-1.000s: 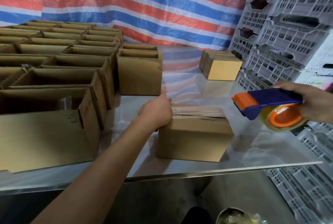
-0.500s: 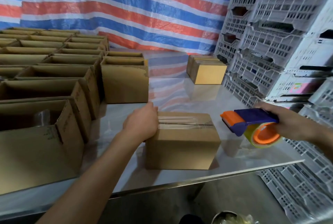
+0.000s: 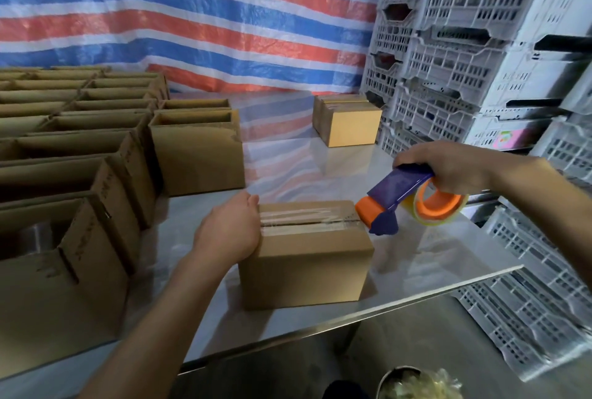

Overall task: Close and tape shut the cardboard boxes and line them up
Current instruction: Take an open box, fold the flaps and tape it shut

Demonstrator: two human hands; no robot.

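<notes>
Taping of the seam: tape dispenser (image 3: 400, 193) nose at the right end of the cardboard box (image 3: 304, 267).
Your left hand (image 3: 229, 232) curls over the box's left end, pinning it near the edge of the table (image 3: 432, 257); your right hand (image 3: 448, 167) is wrapped round the dispenser's handle, nose touching the top right edge. Clear tape (image 3: 307, 217) lies along the seam. Likely faults: pull away before the blade cuts and the strip lifts or drags the box; slacken your left hand and it slides.
</notes>
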